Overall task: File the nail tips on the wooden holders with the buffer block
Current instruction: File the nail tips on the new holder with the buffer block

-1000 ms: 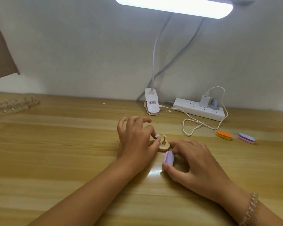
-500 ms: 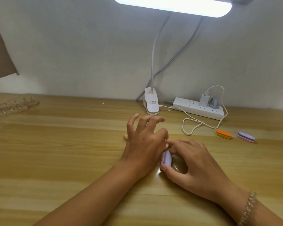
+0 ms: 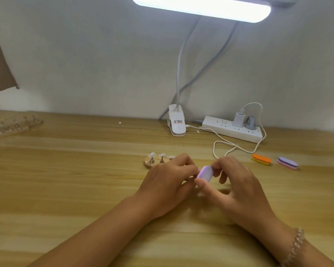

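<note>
Change since the prior frames: the buffer block [image 3: 205, 172] is off the bench [image 3: 66, 189]. A second ago it lay on the surface under the right hand [image 3: 237, 186]. That hand now pinches it in the air, thumb on the near end and fingers over the far end, and presents its left face to the fingertips of the left hand [image 3: 168, 180].

The left hand has also closed. Its fingers were spread and are now curled in, with the tips meeting the block. The knuckles hide whether they pinch a peg or a tip, so this cannot be told.

The wooden holder [image 3: 149, 162] lies on the bench just beyond the left hand, toward its far left side, and the knuckles partly cover it. Three nail tips [image 3: 162, 155] stand on its pegs, clear of both hands and apart from the block.

Assessment: block and work have been brought together, so filing appears to be starting at the contact point between the two hands. The three exposed tips are judged still to be done.

Risk: a small piece held only at the fingertips may slip under the stroke, so light passes are advisable.

Also noted:
- An orange block [image 3: 261, 159] and a purple block [image 3: 287, 162] lie side by side well to the right of the right hand.
- A power strip [image 3: 233, 130] and a lamp clip [image 3: 176, 125] sit beyond both hands by the wall.
</note>
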